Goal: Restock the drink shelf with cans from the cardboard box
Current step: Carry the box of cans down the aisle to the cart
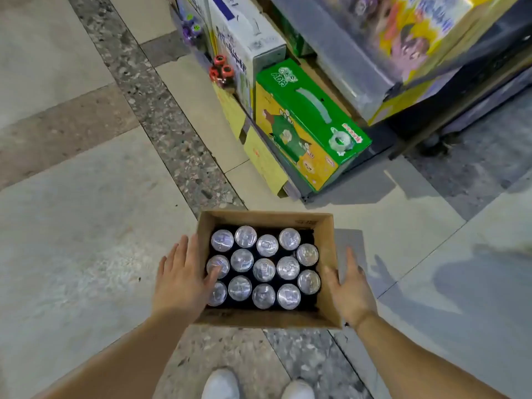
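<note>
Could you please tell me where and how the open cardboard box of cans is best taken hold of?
Probably by its two short side walls, one hand from each side: the cardboard box is open-topped and full of upright cans, so it must stay level. The left hand and right hand already flank it.

A shop aisle. At my 12 o'clock, a low display shelf (pixel 374 156) carries boxed goods: a green-and-yellow carry carton (pixel 305 131) and a white carton (pixel 244 33), with yellow price tags (pixel 264 159) along its edge, above tiled floor (pixel 86 197).
</note>
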The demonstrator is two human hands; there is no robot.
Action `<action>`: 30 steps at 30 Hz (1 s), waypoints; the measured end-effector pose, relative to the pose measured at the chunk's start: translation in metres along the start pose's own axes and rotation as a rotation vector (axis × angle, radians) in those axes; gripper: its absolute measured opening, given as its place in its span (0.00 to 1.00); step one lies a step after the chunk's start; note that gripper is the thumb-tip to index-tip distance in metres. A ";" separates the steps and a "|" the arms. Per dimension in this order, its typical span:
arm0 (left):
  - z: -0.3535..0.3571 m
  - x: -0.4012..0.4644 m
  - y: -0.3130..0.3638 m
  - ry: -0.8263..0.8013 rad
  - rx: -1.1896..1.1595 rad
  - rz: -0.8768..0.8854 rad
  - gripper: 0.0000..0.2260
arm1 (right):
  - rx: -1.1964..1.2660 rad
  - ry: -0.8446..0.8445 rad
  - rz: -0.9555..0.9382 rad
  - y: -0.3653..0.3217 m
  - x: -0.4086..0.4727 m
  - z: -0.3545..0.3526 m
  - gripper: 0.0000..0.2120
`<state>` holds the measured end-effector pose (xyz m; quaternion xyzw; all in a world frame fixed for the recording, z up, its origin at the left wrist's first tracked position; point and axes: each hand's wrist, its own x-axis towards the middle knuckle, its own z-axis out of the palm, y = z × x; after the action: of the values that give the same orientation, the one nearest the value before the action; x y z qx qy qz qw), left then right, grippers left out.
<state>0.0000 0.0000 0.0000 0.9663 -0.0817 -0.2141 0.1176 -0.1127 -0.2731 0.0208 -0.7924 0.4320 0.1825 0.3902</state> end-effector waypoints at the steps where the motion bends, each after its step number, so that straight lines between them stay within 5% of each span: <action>1: 0.007 0.004 -0.001 0.003 -0.005 -0.002 0.36 | 0.021 -0.002 -0.004 0.005 0.006 0.005 0.34; 13: 0.023 0.023 -0.009 0.015 -0.263 -0.310 0.44 | -0.066 0.074 0.052 0.021 0.024 0.036 0.32; 22: -0.011 0.019 0.009 -0.073 -0.099 -0.252 0.36 | -0.071 0.150 0.054 0.018 0.005 0.017 0.28; 30: -0.108 -0.051 0.076 -0.183 -0.020 -0.084 0.35 | -0.058 0.177 0.181 0.017 -0.110 -0.082 0.28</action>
<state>-0.0072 -0.0416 0.1350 0.9441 -0.0492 -0.3069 0.1100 -0.1921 -0.2826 0.1337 -0.7741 0.5289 0.1588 0.3093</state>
